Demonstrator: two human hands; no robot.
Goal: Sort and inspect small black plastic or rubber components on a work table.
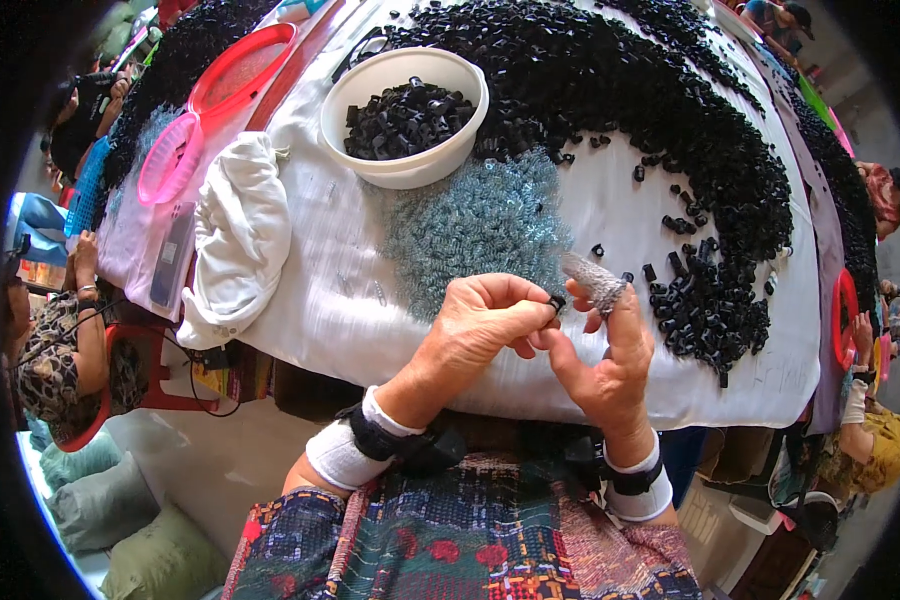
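Observation:
My left hand (pixel 478 318) pinches a small black plastic part (pixel 556 302) between thumb and fingertips, above the near edge of the white-covered table. Close beside it is my right hand (pixel 610 370), thumb and forefinger apart, with a grey wrap (pixel 596 284) around one finger. No held thing shows clearly in it; its other fingers are partly hidden. Just beyond both hands lies a pile of small bluish metal coil springs (pixel 480 225). A white bowl (pixel 405 175) of black parts (pixel 410 120) stands behind the springs. To the right is a loose heap of black parts (pixel 705 310).
A large mass of black parts (pixel 610 70) covers the table's far side. At left lie a white cloth (pixel 240 230), a phone-like flat object (pixel 173 255), a pink basket (pixel 170 160) and a red tray (pixel 242 70). Co-workers sit at both sides; a red chair (pixel 150 370) stands at left.

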